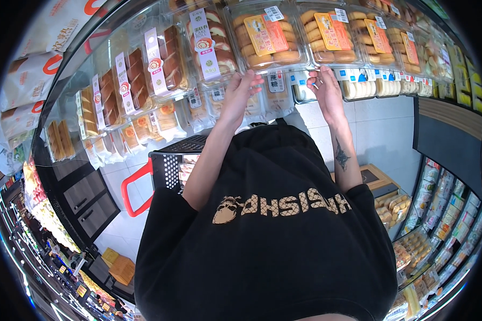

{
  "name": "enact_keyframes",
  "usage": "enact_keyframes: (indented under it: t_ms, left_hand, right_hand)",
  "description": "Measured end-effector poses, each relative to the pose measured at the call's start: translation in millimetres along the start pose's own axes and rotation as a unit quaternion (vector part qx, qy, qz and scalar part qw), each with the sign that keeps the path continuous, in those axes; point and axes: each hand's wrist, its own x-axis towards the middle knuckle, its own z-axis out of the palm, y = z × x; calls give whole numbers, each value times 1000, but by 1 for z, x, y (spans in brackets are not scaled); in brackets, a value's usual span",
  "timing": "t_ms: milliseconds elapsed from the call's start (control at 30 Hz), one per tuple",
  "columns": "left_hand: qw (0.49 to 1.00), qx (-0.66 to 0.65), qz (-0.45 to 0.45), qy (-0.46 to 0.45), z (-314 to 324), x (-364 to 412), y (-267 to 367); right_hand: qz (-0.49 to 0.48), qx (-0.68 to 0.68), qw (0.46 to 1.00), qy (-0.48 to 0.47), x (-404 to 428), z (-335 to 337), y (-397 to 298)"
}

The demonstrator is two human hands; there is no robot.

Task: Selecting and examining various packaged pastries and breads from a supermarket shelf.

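Observation:
My left hand (pixel 243 91) is at the front edge of a display shelf, just below a clear plastic box of round pastries (pixel 265 38) with an orange label. Its fingers are loosely curled and apart, with nothing seen in them. My right hand (pixel 326 93) is at the same edge, below a second clear box of round pastries (pixel 332 36). Its thumb points up toward the box's front edge and its fingers bend inward, also without an item. Whether the fingertips touch the shelf or the boxes is hard to tell. Packaged white pastries (pixel 304 86) show behind the right fingers on a lower level.
Boxed chocolate cake rolls (pixel 166 60) line the shelf to the left, above bagged bread (pixel 168 116). A black perforated shopping basket (pixel 172 166) with a red handle (pixel 125 188) stands beside me, packages inside. Right of me are a wooden stand (pixel 371 178) and stocked shelves (pixel 446 204).

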Motion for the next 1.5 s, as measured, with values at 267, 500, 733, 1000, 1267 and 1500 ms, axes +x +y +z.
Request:
enact_keyframes:
  t_ms: [267,500,733,1000,1267,1500]
  left_hand:
    - [999,33,21,-19,-26,-13,-32]
    - [898,429,19,98,-105,-42,-137]
    - [796,-242,-216,511,-125,-143,-379]
    - [812,110,-263,509,41,-165,-427]
    - [786,-56,-262,557,65,-209,-456]
    - [786,-94,-175,585,55,-202,-459]
  right_hand:
    - [132,-254,947,-147,-23,-42,23]
    - [143,-662,630,-379,-27,-146,70]
    - [141,-694,514,-484,23,-191,60]
    - [202,-695,528,-444,45,-266,109]
    - [214,-694,461,-510,53,-240,137]
    - [231,-687,391,-567,65,-209,175]
